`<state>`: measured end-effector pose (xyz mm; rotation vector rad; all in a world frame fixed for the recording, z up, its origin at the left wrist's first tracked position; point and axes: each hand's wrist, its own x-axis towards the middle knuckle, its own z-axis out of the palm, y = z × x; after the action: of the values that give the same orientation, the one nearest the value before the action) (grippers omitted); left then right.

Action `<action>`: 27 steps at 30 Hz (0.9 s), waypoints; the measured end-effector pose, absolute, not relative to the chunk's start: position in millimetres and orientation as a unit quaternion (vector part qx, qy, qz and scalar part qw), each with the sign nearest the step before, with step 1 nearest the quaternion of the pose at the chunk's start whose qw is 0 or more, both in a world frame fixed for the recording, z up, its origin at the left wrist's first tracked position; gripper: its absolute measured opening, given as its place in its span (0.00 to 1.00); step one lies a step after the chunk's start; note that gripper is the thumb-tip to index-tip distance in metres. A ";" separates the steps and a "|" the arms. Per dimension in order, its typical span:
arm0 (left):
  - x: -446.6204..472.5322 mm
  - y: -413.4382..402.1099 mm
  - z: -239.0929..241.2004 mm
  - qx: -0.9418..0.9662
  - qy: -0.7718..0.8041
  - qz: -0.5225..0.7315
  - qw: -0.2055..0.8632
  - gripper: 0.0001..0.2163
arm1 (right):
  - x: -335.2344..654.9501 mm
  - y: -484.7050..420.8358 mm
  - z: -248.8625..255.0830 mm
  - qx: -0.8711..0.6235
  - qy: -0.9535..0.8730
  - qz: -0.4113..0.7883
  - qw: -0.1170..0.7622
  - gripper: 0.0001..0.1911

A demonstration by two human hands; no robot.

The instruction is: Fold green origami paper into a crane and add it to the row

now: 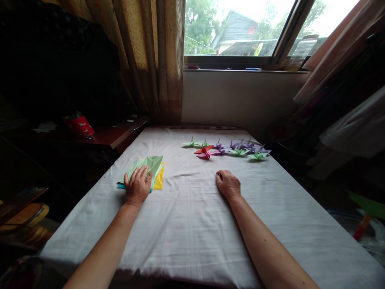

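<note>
My left hand point(138, 182) lies flat, fingers slightly apart, on top of a pile of origami paper at the left of the table. The uppermost sheet is pale green paper point(155, 162), creased and raised at one corner. Beneath it show the edges of yellow paper point(159, 178) and blue paper point(121, 186). Resting on the cloth right of centre, my right hand point(229, 184) is curled into a loose fist, with no object visible in it. Beyond it stand several folded paper cranes: a pink crane point(207, 154), a red crane point(204, 149), green cranes point(258, 155) and purple cranes point(221, 151).
A pale cloth point(186, 228) with wrinkles covers the table. To the left, a red patterned container point(78, 126) sits on a dark wooden desk point(116, 134). Behind are a curtain point(168, 60) and a window point(234, 32); clothes point(357, 120) hang at the right.
</note>
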<state>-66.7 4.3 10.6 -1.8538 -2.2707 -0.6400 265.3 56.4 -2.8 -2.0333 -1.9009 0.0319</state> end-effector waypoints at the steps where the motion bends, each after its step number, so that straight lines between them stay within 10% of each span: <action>1: -60.0 3.9 13.1 -0.630 -0.743 -0.215 0.066 0.20 | 265.7 56.6 -3.4 -0.718 -0.672 0.013 0.180 0.11; 27: 5.8 -7.9 -3.1 -0.849 -0.510 -0.098 -0.101 0.29 | 246.3 41.4 -7.8 -0.440 -0.874 0.077 0.192 0.34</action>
<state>5.8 -7.9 -3.1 -2.8529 -1.7143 -0.3305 246.3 41.4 -7.8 -1.2354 -2.4527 0.2153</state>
